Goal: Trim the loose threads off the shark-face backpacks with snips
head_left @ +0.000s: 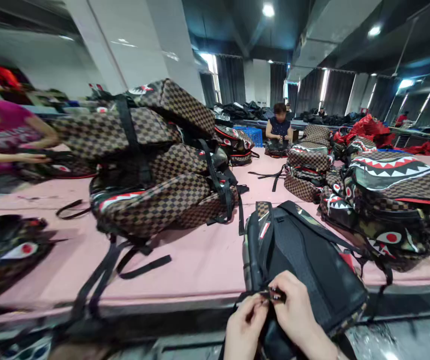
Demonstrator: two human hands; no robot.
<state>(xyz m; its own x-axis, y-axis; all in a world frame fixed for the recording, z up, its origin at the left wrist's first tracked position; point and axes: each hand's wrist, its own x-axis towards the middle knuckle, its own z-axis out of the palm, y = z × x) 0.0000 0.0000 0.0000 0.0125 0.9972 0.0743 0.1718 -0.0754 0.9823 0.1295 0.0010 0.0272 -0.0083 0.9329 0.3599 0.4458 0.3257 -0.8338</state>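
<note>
A backpack (pixel 314 252) lies at the table's near edge with its black back panel and shoulder straps facing up. Checkered brown and camouflage fabric shows along its sides. At its near end, my left hand (pixel 247 325) pinches a small dark piece of the backpack, fingers bent and pressed together. My right hand (pixel 298 312) grips the same spot from the right, thumb and fingertips closed beside a small shiny metal bit. Whether that piece is a strap end or a zipper pull I cannot tell, because the fingers cover most of it.
Stacked checkered backpacks (pixel 154 200) rise on the pink table (pixel 199 265) to the left, straps hanging over the edge. More shark-face backpacks (pixel 395 200) are piled at right. A person in pink (pixel 6 132) handles a bag at left; another person (pixel 279 127) sits beyond the table.
</note>
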